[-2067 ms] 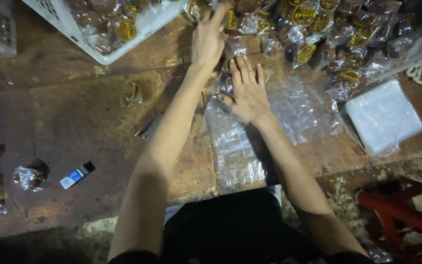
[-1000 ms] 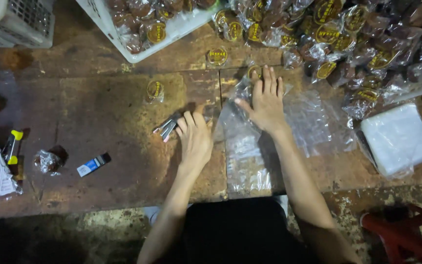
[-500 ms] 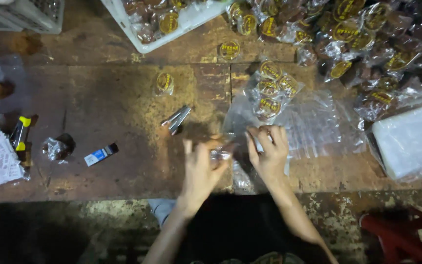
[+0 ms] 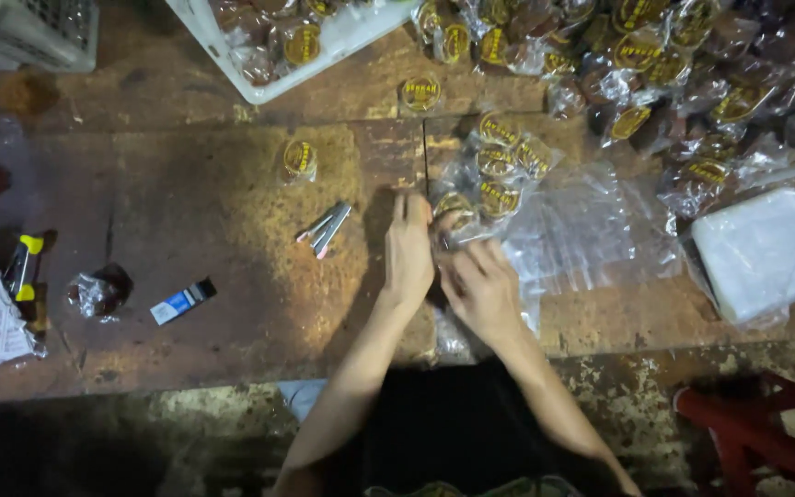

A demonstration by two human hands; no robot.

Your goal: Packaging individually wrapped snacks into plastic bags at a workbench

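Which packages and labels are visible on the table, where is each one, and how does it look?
Clear bag: at the fingers of both hands, holding round yellow-labelled pieces.
Single wrapped piece: alone, left of the hands, round yellow label.
Heap of wrapped pieces: far right, clear wrap, yellow round labels.
White basket: top centre, same pieces inside.
Stack of clear bags: right, whitish square.

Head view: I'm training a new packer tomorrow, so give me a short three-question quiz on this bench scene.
1. True or false: both hands meet at one clear-wrapped round piece with a yellow label.
2. What lies just left of the left hand? A) metal clips B) a red stool C) a white basket
3. Fill in: the white stack of bags lies at the table's ____ edge.

Key:
1. True: left hand and right hand meet at the wrapped piece.
2. A, the metal clips.
3. Right: white stack of bags; table.
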